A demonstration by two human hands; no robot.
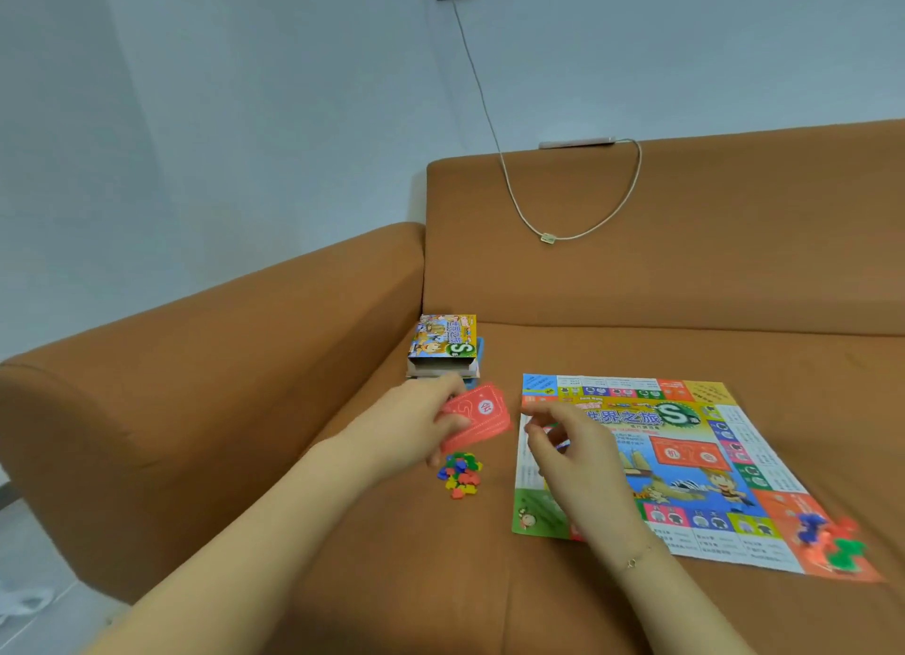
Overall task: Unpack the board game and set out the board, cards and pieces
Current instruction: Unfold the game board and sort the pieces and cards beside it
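Red cards (pixel 474 418) sit pinched in your left hand (pixel 416 424) beside the unfolded board (pixel 734 463); your right hand (pixel 568 439), fingers curled together, hovers close. You're on the cards: next, probably lay them on the board's red panel.

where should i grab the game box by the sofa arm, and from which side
Grip the game box across its two long sides, fingers coming down from above and in front. It lies flat in the sofa corner, open end toward you, so the back and left are hemmed in by the cushions.
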